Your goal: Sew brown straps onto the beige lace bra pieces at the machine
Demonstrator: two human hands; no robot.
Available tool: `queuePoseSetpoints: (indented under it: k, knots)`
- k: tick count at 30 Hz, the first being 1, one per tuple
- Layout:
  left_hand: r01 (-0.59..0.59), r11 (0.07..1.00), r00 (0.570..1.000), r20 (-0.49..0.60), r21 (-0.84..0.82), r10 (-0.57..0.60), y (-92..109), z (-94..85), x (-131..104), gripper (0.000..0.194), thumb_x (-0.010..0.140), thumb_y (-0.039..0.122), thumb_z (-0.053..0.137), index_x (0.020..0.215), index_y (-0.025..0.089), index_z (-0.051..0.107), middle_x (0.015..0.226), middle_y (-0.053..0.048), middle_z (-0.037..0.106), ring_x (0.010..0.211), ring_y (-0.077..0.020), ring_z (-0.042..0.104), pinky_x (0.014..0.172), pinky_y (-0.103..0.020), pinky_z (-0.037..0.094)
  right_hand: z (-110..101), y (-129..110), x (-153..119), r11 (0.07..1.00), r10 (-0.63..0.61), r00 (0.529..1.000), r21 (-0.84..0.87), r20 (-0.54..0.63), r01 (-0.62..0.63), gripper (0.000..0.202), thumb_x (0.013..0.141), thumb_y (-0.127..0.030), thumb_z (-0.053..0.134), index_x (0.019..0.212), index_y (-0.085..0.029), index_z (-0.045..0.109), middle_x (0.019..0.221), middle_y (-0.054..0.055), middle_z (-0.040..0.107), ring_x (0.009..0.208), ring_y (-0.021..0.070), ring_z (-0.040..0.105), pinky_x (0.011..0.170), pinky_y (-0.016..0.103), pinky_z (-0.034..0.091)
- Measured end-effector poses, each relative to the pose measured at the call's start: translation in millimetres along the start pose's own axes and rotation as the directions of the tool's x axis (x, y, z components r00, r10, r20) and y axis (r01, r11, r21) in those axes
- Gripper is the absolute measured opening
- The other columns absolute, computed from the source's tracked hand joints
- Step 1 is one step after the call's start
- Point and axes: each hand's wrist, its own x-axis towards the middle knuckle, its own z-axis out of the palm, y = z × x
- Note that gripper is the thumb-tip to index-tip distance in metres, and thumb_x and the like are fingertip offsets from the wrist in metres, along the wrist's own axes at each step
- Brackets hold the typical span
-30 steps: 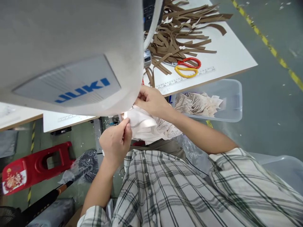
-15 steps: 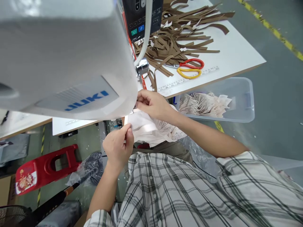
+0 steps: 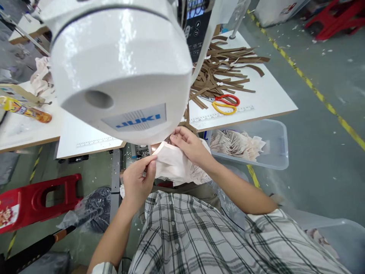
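A pale pink fabric piece (image 3: 171,161) with a lacy patterned part hangs between my hands, just above my lap and below the head of a white sewing machine (image 3: 122,72). My left hand (image 3: 139,179) pinches its left edge between thumb and forefinger. At the upper edge, near the front of the machine, my right hand (image 3: 189,146) grips the fabric with bent fingers; those fingertips are partly hidden. The needle area is out of sight behind the machine head.
Brown strips (image 3: 219,72) lie heaped on the white table (image 3: 270,97), with red-and-yellow-handled scissors (image 3: 225,104) in front. A clear plastic bin (image 3: 278,148) below holds pale fabric pieces. At left are a yellow-labelled bottle (image 3: 25,109) and a red plastic stool (image 3: 40,199).
My view has shifted, so more of the machine head and the left table shows. Both hands keep hold of the fabric, which now looks more spread out between them.
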Motion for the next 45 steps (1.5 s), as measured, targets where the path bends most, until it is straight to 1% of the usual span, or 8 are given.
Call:
queuePoseSetpoints:
  k: [7,12,14,17,20,25,33,45]
  knots:
    - [0.065,0.992,0.989,0.139,-0.110,-0.050,0.3,-9.2,-11.4,0.020,0.094,0.024,0.055,0.105,0.022,0.072,0.092,-0.003,0.077,0.073,-0.0133,0.069,0.062,-0.022,0.051,-1.2,13.7,-32.0,0.944,0.211,0.975,0.243,0.071,-0.222,0.031,0.085,-0.046,0.069,0.083,-0.019,0.055,0.066,-0.006,0.050,0.053,0.0062,0.041,0.049,0.018,0.030]
    - [-0.162,0.985,0.978,0.142,0.062,0.152,3.3,-3.4,-18.1,0.048,0.084,0.039,0.069,0.124,0.015,0.057,0.101,-0.010,0.072,0.093,-0.0237,0.067,0.081,-0.036,0.053,-1.0,14.3,-60.8,0.996,-0.083,0.990,-0.011,0.116,0.085,0.014,0.088,-0.033,0.068,0.087,-0.020,0.063,0.074,-0.003,0.060,0.065,0.0090,0.055,0.059,0.021,0.044]
    - [-0.325,0.943,0.932,0.197,0.076,0.305,3.2,2.5,-18.9,0.040,0.082,0.038,0.070,0.113,0.014,0.061,0.095,-0.010,0.071,0.091,-0.0250,0.065,0.083,-0.039,0.051,-0.1,12.4,-74.1,0.908,-0.324,0.926,-0.212,0.196,0.363,0.005,0.089,-0.026,0.067,0.087,-0.021,0.065,0.077,-0.001,0.065,0.070,0.0113,0.061,0.065,0.024,0.050]
    - [-0.471,0.880,0.861,0.247,0.059,0.444,-1.8,9.6,-20.3,0.006,0.086,0.024,0.062,0.088,0.018,0.063,0.067,-0.002,0.064,0.068,-0.0187,0.060,0.068,-0.033,0.047,-0.7,12.0,-88.9,0.613,-0.616,0.714,-0.367,0.332,0.699,0.010,0.086,-0.015,0.069,0.092,-0.023,0.069,0.077,0.001,0.068,0.073,0.0139,0.067,0.066,0.026,0.055]
    - [-0.525,0.846,0.844,0.176,0.087,0.506,-8.5,11.2,-23.3,0.006,0.088,0.020,0.059,0.085,0.020,0.064,0.061,0.000,0.061,0.065,-0.0178,0.058,0.066,-0.032,0.045,-3.8,16.3,-95.1,0.417,-0.701,0.569,-0.400,0.430,0.816,0.019,0.083,-0.011,0.069,0.096,-0.025,0.071,0.081,0.002,0.071,0.080,0.0173,0.071,0.070,0.029,0.061]
    - [-0.544,0.834,0.839,0.046,0.092,0.543,-11.6,8.5,-28.0,0.009,0.091,0.023,0.056,0.092,0.022,0.065,0.063,0.000,0.062,0.066,-0.0171,0.059,0.068,-0.032,0.046,-8.2,29.2,-97.2,0.281,-0.747,0.464,-0.407,0.476,0.869,0.020,0.080,-0.013,0.073,0.092,-0.029,0.073,0.087,0.001,0.075,0.087,0.0184,0.073,0.078,0.030,0.065]
    - [-0.501,0.865,0.865,0.066,0.043,0.498,-14.1,6.9,-30.1,0.009,0.092,0.027,0.058,0.092,0.024,0.066,0.063,0.000,0.063,0.065,-0.0158,0.060,0.070,-0.031,0.048,-5.0,28.2,-100.1,0.381,-0.704,0.545,-0.406,0.454,0.831,0.025,0.081,-0.014,0.073,0.101,-0.029,0.072,0.091,0.002,0.076,0.090,0.0189,0.074,0.082,0.031,0.065]
    - [-0.585,0.789,0.790,0.089,-0.186,0.607,-21.1,7.6,-40.2,0.016,0.094,0.024,0.052,0.080,0.025,0.059,0.051,0.004,0.050,0.050,-0.0131,0.049,0.058,-0.028,0.044,1.8,29.6,-105.9,0.524,-0.681,0.599,-0.289,0.421,0.801,0.020,0.085,-0.014,0.070,0.099,-0.027,0.072,0.082,0.000,0.074,0.082,0.0158,0.074,0.077,0.029,0.065]
